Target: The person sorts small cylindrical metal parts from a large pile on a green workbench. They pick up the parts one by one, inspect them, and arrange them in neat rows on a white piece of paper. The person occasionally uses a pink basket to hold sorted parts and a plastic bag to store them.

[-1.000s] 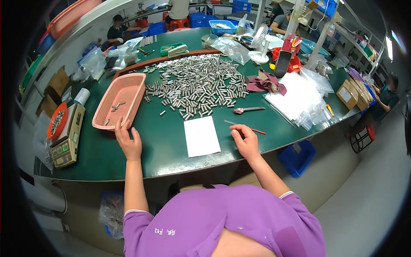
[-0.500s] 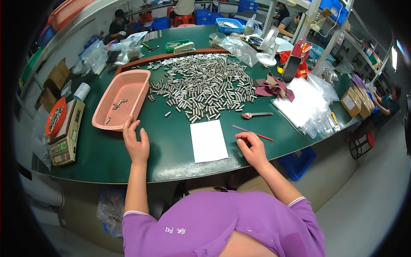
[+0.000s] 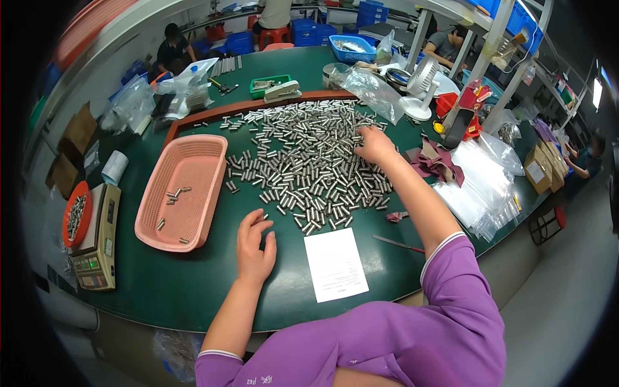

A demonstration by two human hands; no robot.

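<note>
A broad heap of short metal pins [image 3: 309,161] covers the middle of the green table. My right hand [image 3: 377,147] reaches over its right side, fingertips down among the pins and thumb a little apart; whether a pin is between them is hidden. Left of the heap's near edge, my left hand [image 3: 255,251] is open, fingers loosely bent and thumb apart. A single loose pin [image 3: 265,216] lies at its fingertips. Farther left, a pink plastic basket [image 3: 209,213] holds several pins. A white paper sheet [image 3: 335,264] with print lies between my arms.
An orange bowl [image 3: 77,216] of small metal parts sits on a scale [image 3: 97,261] at the left. On the right are a file [image 3: 396,243], a maroon cloth [image 3: 438,161], clear plastic bags [image 3: 477,187] and a white fan [image 3: 422,87]. A green tray [image 3: 271,84] and stapler [image 3: 282,92] stand behind the heap.
My right hand has gone from beside the paper forward into the heap. My left hand has left the basket's rim for the loose pin. Another pin shows in the basket's near end. The view has shifted.
</note>
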